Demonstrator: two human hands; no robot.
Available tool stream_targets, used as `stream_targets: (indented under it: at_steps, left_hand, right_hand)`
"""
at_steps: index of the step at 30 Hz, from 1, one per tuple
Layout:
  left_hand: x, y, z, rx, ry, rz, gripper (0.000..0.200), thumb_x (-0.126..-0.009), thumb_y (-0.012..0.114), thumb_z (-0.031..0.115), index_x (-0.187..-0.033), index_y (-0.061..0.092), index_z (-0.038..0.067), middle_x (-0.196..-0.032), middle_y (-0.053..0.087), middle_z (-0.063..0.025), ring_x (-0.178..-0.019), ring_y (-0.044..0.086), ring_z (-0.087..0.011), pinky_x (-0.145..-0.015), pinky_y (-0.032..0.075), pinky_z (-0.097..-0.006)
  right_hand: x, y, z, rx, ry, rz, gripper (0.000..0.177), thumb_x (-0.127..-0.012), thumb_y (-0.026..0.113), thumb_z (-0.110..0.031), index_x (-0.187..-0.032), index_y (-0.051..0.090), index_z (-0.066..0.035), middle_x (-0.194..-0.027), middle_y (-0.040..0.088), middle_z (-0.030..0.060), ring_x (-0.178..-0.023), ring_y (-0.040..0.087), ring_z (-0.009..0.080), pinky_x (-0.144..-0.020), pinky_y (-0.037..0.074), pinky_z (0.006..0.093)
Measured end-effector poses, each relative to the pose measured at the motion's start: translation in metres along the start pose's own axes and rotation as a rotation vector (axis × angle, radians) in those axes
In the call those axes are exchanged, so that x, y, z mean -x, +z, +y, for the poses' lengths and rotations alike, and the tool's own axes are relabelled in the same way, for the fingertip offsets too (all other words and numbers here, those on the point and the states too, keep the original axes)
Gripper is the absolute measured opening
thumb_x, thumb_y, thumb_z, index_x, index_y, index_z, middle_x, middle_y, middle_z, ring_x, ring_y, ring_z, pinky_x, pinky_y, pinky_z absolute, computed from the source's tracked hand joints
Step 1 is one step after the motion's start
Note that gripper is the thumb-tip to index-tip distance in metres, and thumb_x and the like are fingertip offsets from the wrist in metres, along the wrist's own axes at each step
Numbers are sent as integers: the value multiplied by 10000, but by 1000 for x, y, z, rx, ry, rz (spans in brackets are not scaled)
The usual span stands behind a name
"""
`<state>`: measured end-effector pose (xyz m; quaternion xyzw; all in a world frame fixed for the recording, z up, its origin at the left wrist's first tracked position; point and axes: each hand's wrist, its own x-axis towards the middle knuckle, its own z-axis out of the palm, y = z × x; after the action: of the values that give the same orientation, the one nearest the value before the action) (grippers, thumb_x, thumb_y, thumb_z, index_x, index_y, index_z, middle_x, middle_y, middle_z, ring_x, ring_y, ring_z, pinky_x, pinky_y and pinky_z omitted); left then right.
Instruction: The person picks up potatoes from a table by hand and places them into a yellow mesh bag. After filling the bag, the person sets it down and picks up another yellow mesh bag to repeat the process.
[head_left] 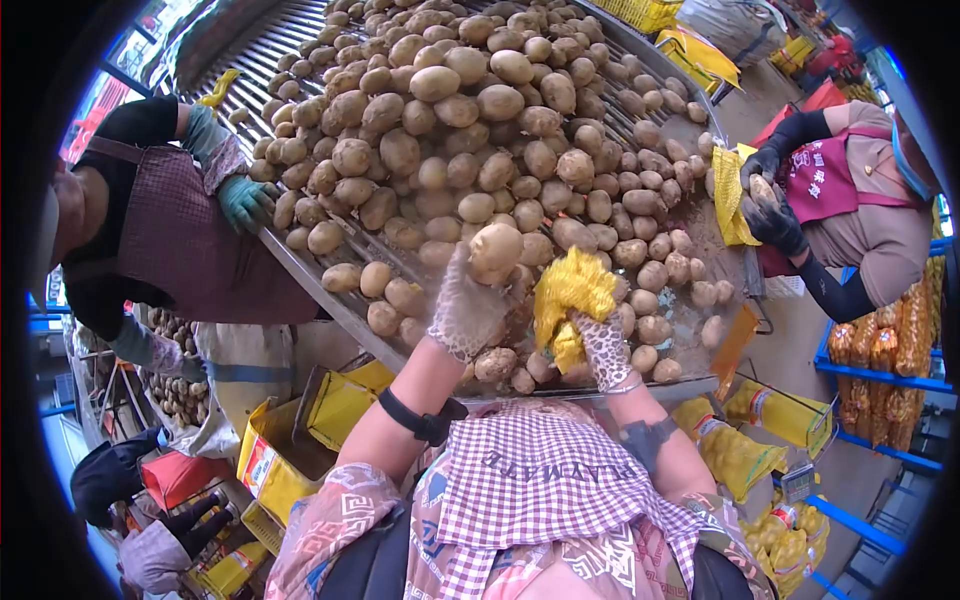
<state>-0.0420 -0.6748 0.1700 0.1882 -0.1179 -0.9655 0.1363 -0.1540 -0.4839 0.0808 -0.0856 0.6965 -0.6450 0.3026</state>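
My left hand (463,312), in a spotted white glove, is closed around a large potato (495,252) held just above the heap. A crumpled yellow mesh bag (574,292) is bunched in my right hand (604,350), which wears a matching glove; its fingers are partly hidden by the mesh. Both hands are over the near edge of a sorting table (350,325), with loose potatoes (515,175) piled beyond them. Smaller potatoes (655,330) lie spread to the right of the bag.
At the left, a co-worker's green-gloved hand (246,203) rests by the table's edge. Another co-worker's dark-gloved hands (772,215) hold a potato at the right, beside a yellow bag (733,197). Yellow bins (270,455) stand below left; filled mesh bags (790,545) lie below right.
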Motion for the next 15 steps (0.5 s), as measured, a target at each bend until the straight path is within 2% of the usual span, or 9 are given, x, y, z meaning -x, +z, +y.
stream_targets:
  at_steps: [2,4,6,8,10,11,12,14,15]
  left_hand:
    - [-6,2,-13,11,-1,125,523,-898,557,440,-1251,506,58,-1180,580,-60,-1083,546,-194,-889,451,-318]
    - [4,3,-35,-322,-45,-30,550,-860,632,418,-1265,490,74,-1172,584,-53,-1035,570,-190,-896,456,-332]
    - [12,-11,-41,-88,-149,-22,498,-898,587,357,-1277,482,51,-1243,562,-92,-1118,554,-222,-958,453,-378]
    - [25,-32,-28,-36,-227,-1,497,-893,582,318,-1284,467,34,-1269,540,-132,-1138,545,-264,-974,452,-431]
    - [46,-35,-22,-36,-172,-9,515,-873,592,309,-1283,461,25,-1248,538,-162,-1117,543,-308,-966,461,-462]
    - [56,-36,-14,178,-26,163,523,-859,605,313,-1273,466,24,-1234,539,-163,-1102,540,-309,-946,471,-453]
    - [67,-40,-4,390,122,334,531,-846,619,318,-1262,471,23,-1221,539,-164,-1087,538,-311,-927,481,-444]
    - [100,-63,23,360,344,243,446,-870,614,275,-1213,502,14,-1136,551,-176,-1002,540,-283,-856,507,-424]
    - [124,-92,35,216,416,343,467,-846,642,290,-1208,501,32,-1160,546,-159,-1021,532,-285,-839,503,-413]
  right_hand:
    - [3,11,-59,-143,-13,-23,390,-808,717,-85,-1164,576,-11,-1105,634,90,-977,626,208,-841,532,300]
    - [11,38,-104,389,-565,-296,548,-755,746,-138,-1237,514,-18,-1271,533,139,-1179,511,257,-1033,399,360]
    - [27,41,-109,378,-616,-276,575,-759,716,-150,-1271,483,-31,-1343,460,162,-1269,420,298,-1098,312,373]
    - [34,36,-86,625,-869,-317,491,-773,663,-147,-1240,535,-63,-1311,489,176,-1234,454,337,-1079,335,379]
    - [42,20,-62,804,-595,-533,476,-758,677,-174,-1206,564,-56,-1272,522,176,-1190,491,342,-1050,367,383]
    - [40,10,-43,1010,-720,-579,499,-732,705,-217,-1182,572,-45,-1233,548,179,-1152,515,353,-1011,404,382]
    - [35,0,-27,1006,-719,-585,499,-732,705,-217,-1182,572,-45,-1233,548,179,-1152,515,353,-1011,404,382]
    - [27,-21,-7,904,-541,-429,502,-711,729,-185,-1165,575,-37,-1223,552,187,-1140,528,339,-997,419,376]
    - [29,-24,-33,737,-447,-364,497,-704,738,-159,-1156,575,-32,-1209,562,180,-1133,537,313,-989,424,372]
